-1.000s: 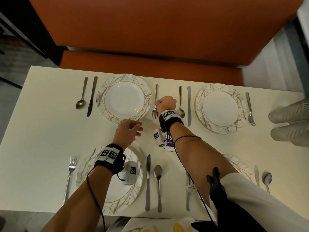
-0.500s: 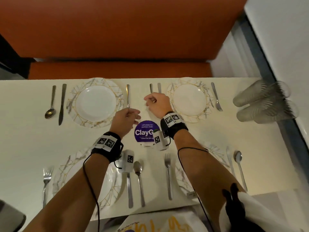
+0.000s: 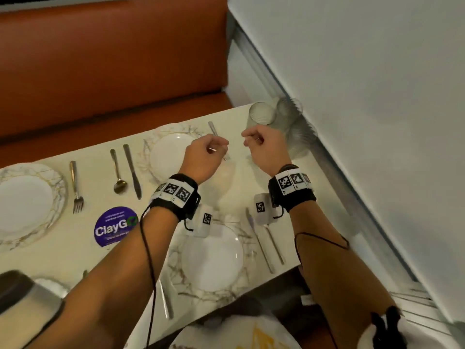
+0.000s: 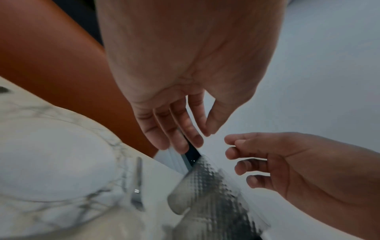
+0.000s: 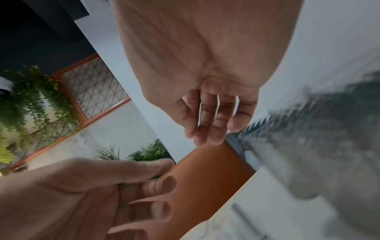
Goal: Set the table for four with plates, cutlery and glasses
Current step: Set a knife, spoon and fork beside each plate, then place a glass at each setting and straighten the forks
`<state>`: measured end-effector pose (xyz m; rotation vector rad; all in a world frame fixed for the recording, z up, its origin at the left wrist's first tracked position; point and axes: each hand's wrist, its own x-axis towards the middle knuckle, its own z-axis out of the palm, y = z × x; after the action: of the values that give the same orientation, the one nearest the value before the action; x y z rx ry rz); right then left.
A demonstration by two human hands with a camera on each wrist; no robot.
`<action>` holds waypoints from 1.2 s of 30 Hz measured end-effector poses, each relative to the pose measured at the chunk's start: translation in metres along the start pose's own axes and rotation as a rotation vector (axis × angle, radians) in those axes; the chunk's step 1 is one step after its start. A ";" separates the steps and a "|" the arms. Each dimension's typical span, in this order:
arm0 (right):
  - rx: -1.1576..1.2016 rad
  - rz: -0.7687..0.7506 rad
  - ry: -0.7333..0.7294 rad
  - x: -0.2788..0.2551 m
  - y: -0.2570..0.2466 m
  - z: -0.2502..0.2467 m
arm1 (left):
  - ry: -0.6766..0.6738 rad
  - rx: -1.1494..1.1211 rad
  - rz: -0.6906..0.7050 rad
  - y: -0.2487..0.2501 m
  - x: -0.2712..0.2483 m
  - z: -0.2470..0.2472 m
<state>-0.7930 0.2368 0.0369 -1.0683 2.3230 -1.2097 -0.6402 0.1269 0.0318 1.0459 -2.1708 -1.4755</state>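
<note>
Several clear textured glasses (image 3: 261, 114) lie on their sides at the table's far right corner against the wall; they also show in the left wrist view (image 4: 207, 186) and, blurred, in the right wrist view (image 5: 318, 154). My right hand (image 3: 260, 144) hovers just in front of them, fingers loosely curled and holding nothing. My left hand (image 3: 208, 153) hangs beside it, over the fork (image 3: 213, 128) to the right of the far right plate (image 3: 171, 152), also holding nothing. In the left wrist view its fingers (image 4: 179, 129) are relaxed above the glass.
A cream table (image 3: 63, 250) carries the far left plate (image 3: 25, 202) and near right plate (image 3: 214, 258), each with cutlery. A purple sticker (image 3: 115, 226) marks the middle. An orange bench (image 3: 113, 71) runs behind, a white wall (image 3: 364, 96) on the right.
My head has turned right. Both hands have left the cutlery at the table's middle and moved right to the glasses in the corner.
</note>
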 end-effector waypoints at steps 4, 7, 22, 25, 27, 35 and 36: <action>-0.173 -0.021 0.108 0.023 0.050 -0.075 | -0.017 0.191 0.130 0.039 0.033 0.074; -0.427 0.043 0.028 0.041 0.080 -0.108 | -0.027 0.453 0.229 0.057 0.050 0.113; -0.415 0.132 -0.075 0.048 0.116 -0.106 | 0.123 0.768 0.276 0.053 0.053 0.166; -0.395 0.120 -0.075 0.043 0.116 -0.106 | 0.165 0.737 0.192 0.052 0.049 0.166; -0.389 0.098 -0.099 0.039 0.114 -0.106 | 0.156 0.654 0.126 0.050 0.048 0.167; -0.490 0.112 -0.237 0.026 0.090 -0.102 | 0.191 0.439 0.016 0.038 0.031 0.147; -0.503 0.117 -0.259 0.025 0.082 -0.101 | 0.195 0.407 0.001 0.037 0.027 0.141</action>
<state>-0.9062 0.3057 0.0325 -1.1367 2.4920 -0.4142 -0.7602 0.2093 0.0024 1.2550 -2.3763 -0.9010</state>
